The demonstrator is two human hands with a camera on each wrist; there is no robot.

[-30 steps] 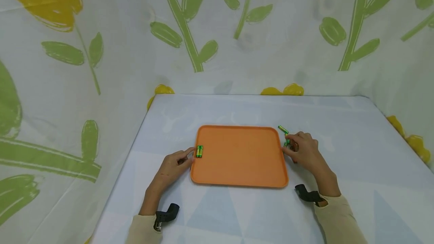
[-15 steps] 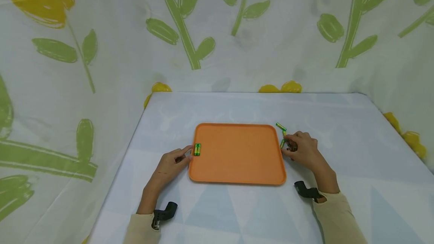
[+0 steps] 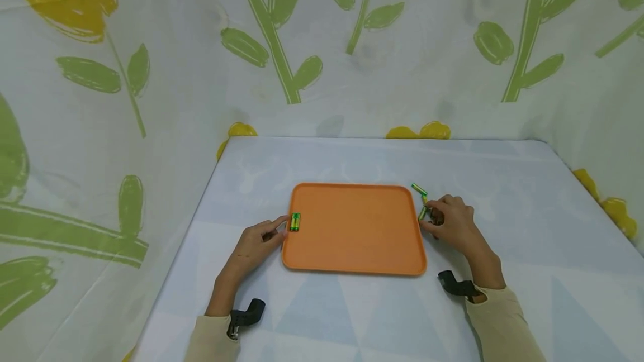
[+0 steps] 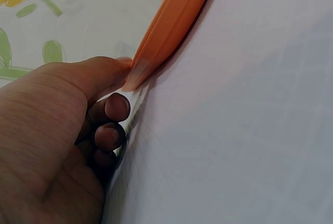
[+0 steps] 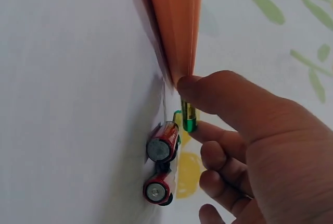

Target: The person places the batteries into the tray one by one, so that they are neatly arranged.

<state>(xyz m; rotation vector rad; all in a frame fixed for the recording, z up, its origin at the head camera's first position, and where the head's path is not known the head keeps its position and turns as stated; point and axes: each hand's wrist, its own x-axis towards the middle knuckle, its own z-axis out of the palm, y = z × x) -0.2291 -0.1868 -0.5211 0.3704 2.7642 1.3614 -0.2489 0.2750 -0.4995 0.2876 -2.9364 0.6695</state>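
Along the left edge of the orange tray [image 3: 357,228], my left hand [image 3: 255,243] touches the rim, fingers relaxed, beside two green batteries [image 3: 293,222] inside. Loose batteries [image 3: 419,189] lie off the far right corner; by the right edge, my right hand [image 3: 454,225] pinches one slim battery [image 5: 188,115] near two red batteries [image 5: 162,143].

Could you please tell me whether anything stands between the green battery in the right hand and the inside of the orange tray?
Only the raised right rim of the orange tray does; nothing else visible stands between the tray and the green battery pinched in the right hand.
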